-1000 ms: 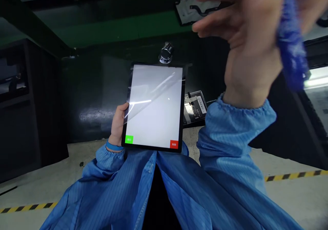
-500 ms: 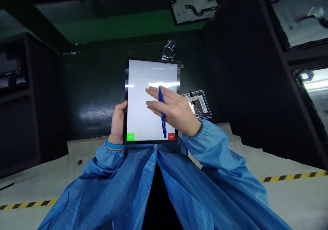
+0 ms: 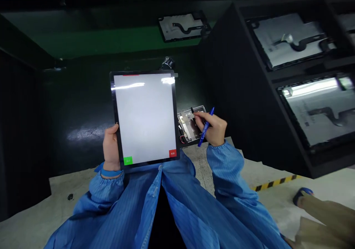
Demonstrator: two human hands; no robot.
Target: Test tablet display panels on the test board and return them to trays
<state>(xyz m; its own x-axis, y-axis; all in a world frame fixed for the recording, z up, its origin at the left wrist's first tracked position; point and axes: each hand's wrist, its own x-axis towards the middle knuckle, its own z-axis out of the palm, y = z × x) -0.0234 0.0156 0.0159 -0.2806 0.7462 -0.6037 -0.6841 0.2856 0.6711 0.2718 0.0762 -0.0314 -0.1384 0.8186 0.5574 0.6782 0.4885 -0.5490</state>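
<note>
Tablet [image 3: 146, 119], glossy and rectangular, is gripped by left fingers [image 3: 112, 129] while right fingers [image 3: 204, 116] hold a slim pen [image 3: 205, 130].

Left hand [image 3: 110, 151] partly hidden behind the tablet [image 3: 146, 119], green-boxed lettering [image 3: 128, 161] illegibly small

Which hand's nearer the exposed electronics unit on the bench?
Right. The right hand, holding a blue pen, is over the right side of the exposed electronics unit; the left hand is farther left, across the white-lit tablet, holding its left edge.
</note>
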